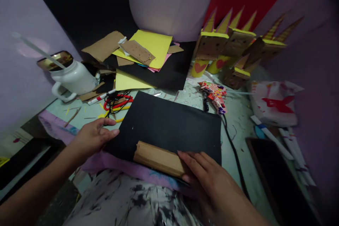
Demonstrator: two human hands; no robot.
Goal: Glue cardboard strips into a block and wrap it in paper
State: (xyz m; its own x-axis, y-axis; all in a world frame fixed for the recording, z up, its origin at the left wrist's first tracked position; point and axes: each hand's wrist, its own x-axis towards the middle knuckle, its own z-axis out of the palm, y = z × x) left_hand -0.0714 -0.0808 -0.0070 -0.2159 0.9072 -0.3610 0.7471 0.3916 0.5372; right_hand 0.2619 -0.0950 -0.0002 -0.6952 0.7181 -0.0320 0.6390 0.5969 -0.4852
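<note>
Black sheet (169,127) lies flat on tabletop (238,120) — thin, floppy, best pinned at edges: left hand (92,136) spread on its left edge, right hand (203,173) fingers flat on light, stiff cardboard roll (157,158) at its near edge.

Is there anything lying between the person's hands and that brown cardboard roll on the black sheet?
Nothing visible does. The right hand already rests on one end of the brown cardboard roll, and the left hand lies on the edge of the black paper sheet, with only bare sheet between it and the roll.
</note>
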